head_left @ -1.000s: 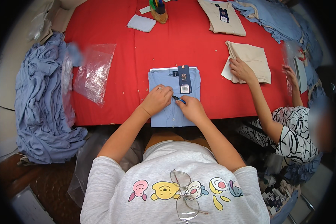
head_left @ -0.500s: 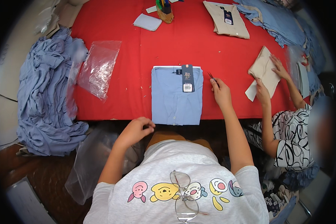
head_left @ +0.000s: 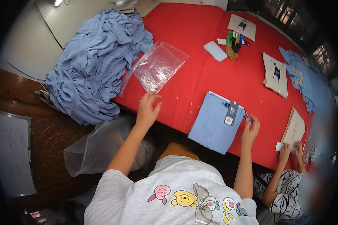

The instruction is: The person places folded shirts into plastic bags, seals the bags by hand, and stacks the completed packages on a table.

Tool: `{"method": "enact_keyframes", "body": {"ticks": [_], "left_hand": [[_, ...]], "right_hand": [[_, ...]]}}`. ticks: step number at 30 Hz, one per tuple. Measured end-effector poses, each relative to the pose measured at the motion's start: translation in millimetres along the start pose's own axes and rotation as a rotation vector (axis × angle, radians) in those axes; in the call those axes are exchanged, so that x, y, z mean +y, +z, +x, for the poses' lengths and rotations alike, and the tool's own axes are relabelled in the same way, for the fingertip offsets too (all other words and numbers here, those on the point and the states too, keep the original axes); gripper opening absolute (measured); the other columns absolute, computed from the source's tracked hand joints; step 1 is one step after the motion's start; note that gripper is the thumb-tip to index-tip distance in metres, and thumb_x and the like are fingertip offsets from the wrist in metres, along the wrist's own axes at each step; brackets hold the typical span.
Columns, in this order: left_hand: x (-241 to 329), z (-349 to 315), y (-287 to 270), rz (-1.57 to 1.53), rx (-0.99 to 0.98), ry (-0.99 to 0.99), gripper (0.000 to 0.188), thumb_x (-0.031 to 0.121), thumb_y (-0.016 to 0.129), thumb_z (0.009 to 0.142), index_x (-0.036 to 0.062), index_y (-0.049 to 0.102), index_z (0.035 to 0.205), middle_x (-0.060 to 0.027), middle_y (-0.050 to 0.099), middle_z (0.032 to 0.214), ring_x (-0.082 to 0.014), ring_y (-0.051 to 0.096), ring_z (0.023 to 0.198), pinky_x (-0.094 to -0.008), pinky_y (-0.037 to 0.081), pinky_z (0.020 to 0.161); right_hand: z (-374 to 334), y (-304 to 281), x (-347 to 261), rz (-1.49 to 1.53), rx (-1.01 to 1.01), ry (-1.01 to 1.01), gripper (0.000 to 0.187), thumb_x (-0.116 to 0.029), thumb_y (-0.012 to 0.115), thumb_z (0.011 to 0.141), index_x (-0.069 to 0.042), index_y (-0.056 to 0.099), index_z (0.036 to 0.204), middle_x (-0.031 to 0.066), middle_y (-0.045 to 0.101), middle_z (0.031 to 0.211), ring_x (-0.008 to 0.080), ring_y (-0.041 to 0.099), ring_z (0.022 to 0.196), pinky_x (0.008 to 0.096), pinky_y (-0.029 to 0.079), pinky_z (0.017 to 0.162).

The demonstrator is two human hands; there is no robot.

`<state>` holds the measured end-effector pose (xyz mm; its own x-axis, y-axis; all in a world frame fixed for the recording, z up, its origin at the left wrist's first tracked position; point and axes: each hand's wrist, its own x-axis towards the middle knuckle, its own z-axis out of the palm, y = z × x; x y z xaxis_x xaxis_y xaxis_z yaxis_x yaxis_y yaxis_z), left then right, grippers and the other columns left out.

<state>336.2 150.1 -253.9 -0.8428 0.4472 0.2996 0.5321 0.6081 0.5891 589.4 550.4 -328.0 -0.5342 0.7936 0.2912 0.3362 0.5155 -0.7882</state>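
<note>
A folded light-blue shirt [head_left: 210,125] with a dark hang tag [head_left: 231,112] lies on the red-covered table [head_left: 176,116], its lower end at the front edge. Beside its right side, my right hand [head_left: 251,131] has its fingers closed around small thread snips [head_left: 247,115], largely covered by the fingers. My left hand [head_left: 149,110] is open at the table's front edge, fingers reaching toward the near corner of a clear plastic bag [head_left: 161,65]. Nothing shows in that hand.
A heap of blue garments [head_left: 97,63] rises at the left, above a large translucent bag [head_left: 97,150]. Farther back are a notepad [head_left: 215,51], a pen holder [head_left: 233,50] and folded beige shirts [head_left: 276,77]. At right, a co-worker's hands [head_left: 289,152] handle a beige garment [head_left: 293,125].
My left hand has moved forward and left to the clear bag, its fingers opening. The right hand stays beside the blue shirt with the snips. The view has swung left.
</note>
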Motion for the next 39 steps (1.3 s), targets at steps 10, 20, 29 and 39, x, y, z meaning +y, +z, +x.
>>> {"method": "enact_keyframes", "body": {"ticks": [10,20,29,39], "left_hand": [[-121,149,-50,0.395,0.204,-0.247,0.037,0.019,0.071,0.100,0.0124,0.076,0.136,-0.0215,0.079,0.104,-0.0415,0.076,0.095,-0.0510,0.059,0.082],[90,87,8,-0.190,-0.459,0.742,0.034,0.009,0.074,0.093,0.0070,0.077,0.127,-0.0147,0.075,0.128,-0.0294,0.071,0.121,-0.0472,0.053,0.109],[93,57,65,-0.648,-0.697,0.091,0.098,0.037,0.091,0.088,0.0069,0.039,0.166,-0.0267,0.035,0.172,-0.0396,0.036,0.160,-0.0516,0.033,0.129],[150,1,129,-1.341,-1.299,-0.636,0.094,0.037,0.084,0.096,0.0038,0.032,0.167,-0.0247,0.052,0.160,-0.0317,0.047,0.152,-0.0471,0.032,0.129]], "right_hand": [[-9,83,-90,0.404,-0.326,0.240,0.023,-0.017,0.069,0.108,-0.001,0.075,0.123,0.0064,0.076,0.119,0.0159,0.070,0.105,0.0302,0.054,0.092],[-21,128,-235,1.002,-0.473,0.515,0.072,-0.025,0.072,0.105,-0.007,0.038,0.166,0.0204,0.068,0.143,0.0274,0.071,0.120,0.0359,0.057,0.103],[-57,-4,-140,1.137,-0.285,0.805,0.054,-0.030,0.055,0.110,-0.001,0.051,0.155,0.0284,0.065,0.144,0.0393,0.068,0.128,0.0479,0.059,0.102],[-124,-55,-88,1.977,-0.115,0.625,0.035,-0.030,0.051,0.111,-0.013,0.073,0.133,0.0252,0.060,0.155,0.0483,0.052,0.147,0.0637,0.043,0.121]]}}
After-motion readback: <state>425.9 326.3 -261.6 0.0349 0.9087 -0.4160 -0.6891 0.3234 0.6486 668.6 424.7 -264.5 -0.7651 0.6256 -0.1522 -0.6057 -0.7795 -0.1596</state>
